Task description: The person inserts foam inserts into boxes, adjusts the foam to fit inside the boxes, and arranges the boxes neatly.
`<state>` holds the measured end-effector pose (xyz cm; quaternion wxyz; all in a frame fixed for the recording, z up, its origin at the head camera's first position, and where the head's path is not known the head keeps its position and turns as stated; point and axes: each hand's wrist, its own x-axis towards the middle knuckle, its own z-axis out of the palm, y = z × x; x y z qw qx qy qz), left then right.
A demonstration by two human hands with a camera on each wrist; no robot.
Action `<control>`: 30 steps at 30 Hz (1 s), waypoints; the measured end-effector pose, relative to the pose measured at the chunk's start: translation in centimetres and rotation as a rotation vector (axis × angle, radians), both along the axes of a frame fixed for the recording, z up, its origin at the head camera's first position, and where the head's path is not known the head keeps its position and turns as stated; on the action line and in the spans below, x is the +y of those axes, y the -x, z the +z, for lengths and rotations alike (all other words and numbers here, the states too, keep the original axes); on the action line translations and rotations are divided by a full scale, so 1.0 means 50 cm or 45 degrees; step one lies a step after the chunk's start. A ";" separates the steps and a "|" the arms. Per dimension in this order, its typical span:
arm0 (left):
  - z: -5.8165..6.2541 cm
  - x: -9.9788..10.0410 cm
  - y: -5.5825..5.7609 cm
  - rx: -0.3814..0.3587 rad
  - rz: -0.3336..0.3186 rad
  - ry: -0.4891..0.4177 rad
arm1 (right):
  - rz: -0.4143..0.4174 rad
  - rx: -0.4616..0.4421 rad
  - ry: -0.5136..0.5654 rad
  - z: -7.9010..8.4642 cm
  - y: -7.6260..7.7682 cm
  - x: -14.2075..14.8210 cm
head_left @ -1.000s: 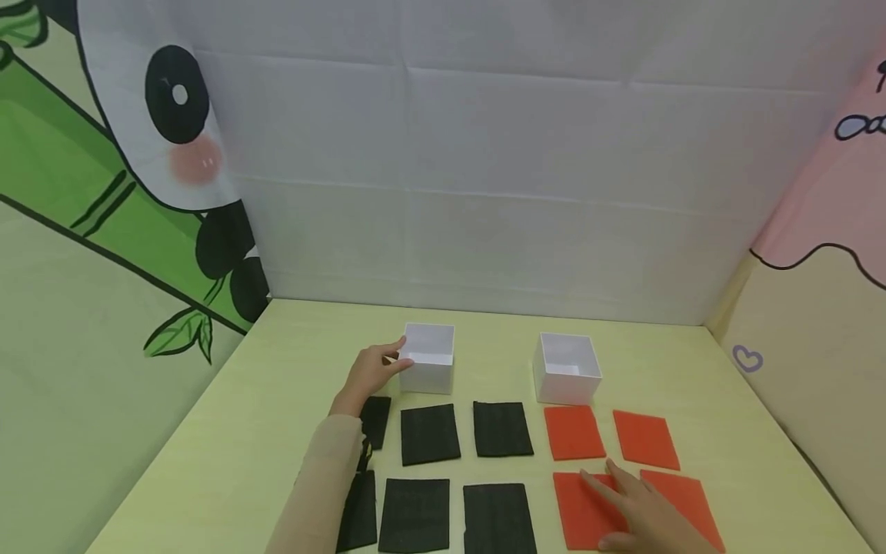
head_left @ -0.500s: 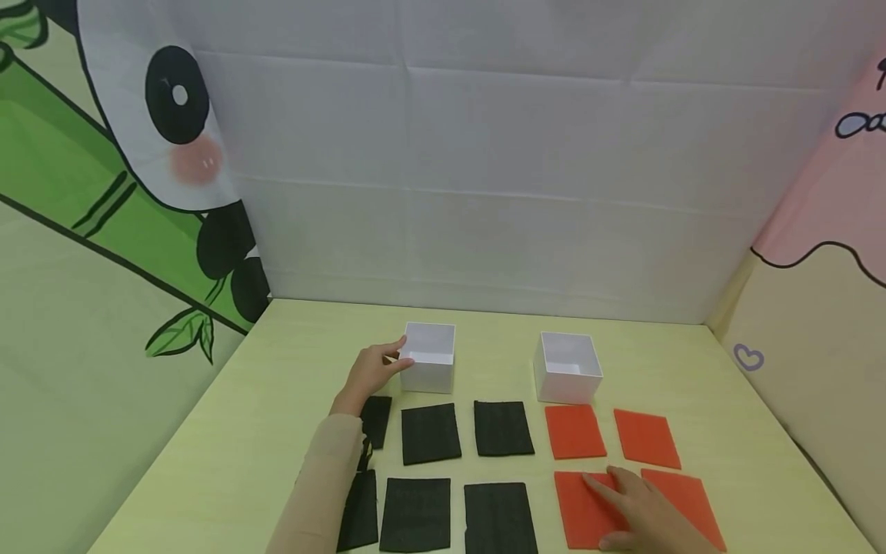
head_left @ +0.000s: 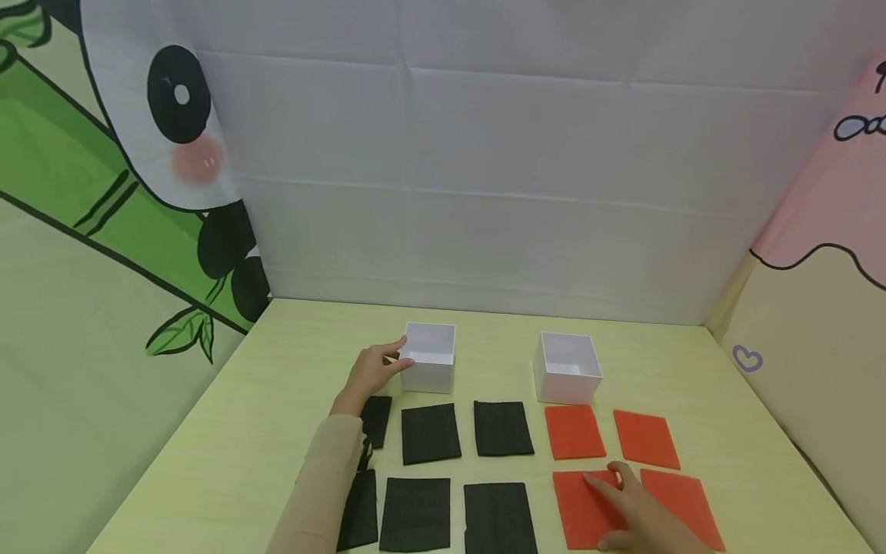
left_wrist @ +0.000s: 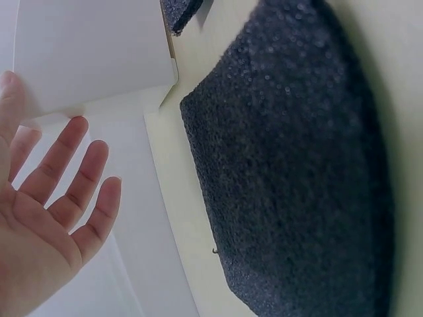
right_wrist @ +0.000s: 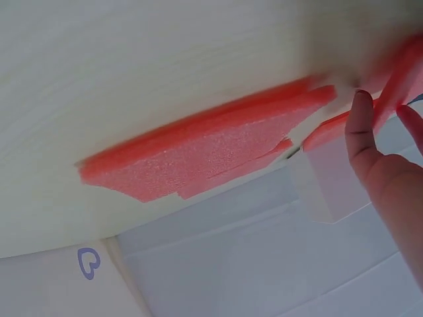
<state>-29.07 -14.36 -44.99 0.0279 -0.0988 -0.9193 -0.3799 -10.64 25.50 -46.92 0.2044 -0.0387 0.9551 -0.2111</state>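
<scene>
In the head view my left hand (head_left: 371, 373) is at the left side of a white open-topped box (head_left: 428, 377), thumb and index finger touching its wall. Its other fingers are spread and relaxed in the left wrist view. My right hand (head_left: 640, 512) spans a red foam square (head_left: 577, 508) at the front right, thumb at the near edge and fingers at the far edge. One of its fingers is bent. In the right wrist view the red foam shows between thumb and finger. Part of the square is hidden under the hand.
A second white box (head_left: 569, 369) stands at the back right. Several black foam squares (head_left: 431, 435) lie in two rows left of centre, some partly under my left sleeve (head_left: 321, 485). More red squares (head_left: 647, 440) lie beside my right hand. A white cloth wall (head_left: 484, 192) closes the back.
One finger of my right hand has bent more at the far edge of the red foam square. My left hand and the boxes have stayed in place.
</scene>
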 end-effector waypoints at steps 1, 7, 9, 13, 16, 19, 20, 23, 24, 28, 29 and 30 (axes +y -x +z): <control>0.000 0.000 -0.001 0.003 0.000 -0.005 | -0.012 -0.008 0.000 -0.001 0.000 -0.001; -0.015 -0.007 0.009 0.075 -0.034 -0.034 | -0.080 -0.045 0.043 -0.003 -0.002 -0.006; -0.016 -0.007 0.010 0.077 -0.037 -0.036 | -0.089 -0.044 0.066 -0.004 -0.003 -0.006; -0.003 0.000 0.001 0.036 -0.009 -0.027 | -0.070 -0.006 0.071 -0.005 0.000 -0.005; -0.003 0.001 0.002 0.026 -0.002 -0.016 | -0.047 0.039 0.065 -0.004 0.002 -0.003; -0.003 0.001 0.001 0.019 -0.006 -0.024 | -0.047 0.067 0.085 -0.003 0.003 0.001; -0.003 0.001 0.001 0.014 -0.007 -0.032 | -0.052 0.075 0.111 -0.002 0.003 0.003; -0.002 0.000 -0.001 0.007 -0.010 -0.061 | -0.096 0.103 0.187 0.001 0.004 0.011; -0.002 -0.001 -0.001 0.008 -0.013 -0.071 | -0.116 0.116 0.210 0.002 0.005 0.014; -0.001 -0.001 -0.001 0.019 -0.017 -0.090 | -0.203 0.167 0.244 0.009 0.010 0.019; -0.001 -0.001 0.000 0.021 -0.019 -0.094 | -0.223 0.178 0.250 0.012 0.011 0.019; 0.000 -0.001 0.000 0.020 -0.021 -0.095 | -0.245 0.188 0.263 0.014 0.012 0.019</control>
